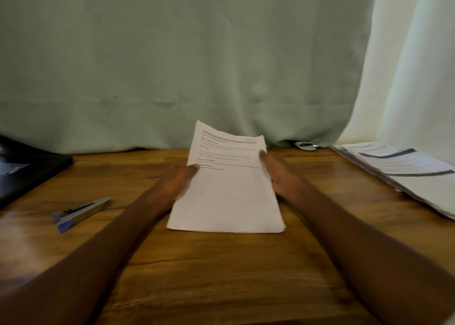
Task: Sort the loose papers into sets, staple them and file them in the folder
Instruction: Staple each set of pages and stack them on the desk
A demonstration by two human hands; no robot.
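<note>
A thin set of white printed papers (227, 189) stands tilted in the middle of the wooden table (221, 270), its bottom edge on the wood. My left hand (178, 176) grips its left edge, thumb on the front. My right hand (272, 169) grips the right edge the same way. A silver stapler with blue ends (80, 212) lies on the table to the left, apart from both hands. A black folder (29, 174) lies at the far left. A stack of loose printed papers (403, 172) lies at the far right.
A pale green cloth (172, 66) hangs behind the table, with a white curtain (413, 78) at the right. A small white and dark object (306, 146) peeks out under the cloth at the table's back edge.
</note>
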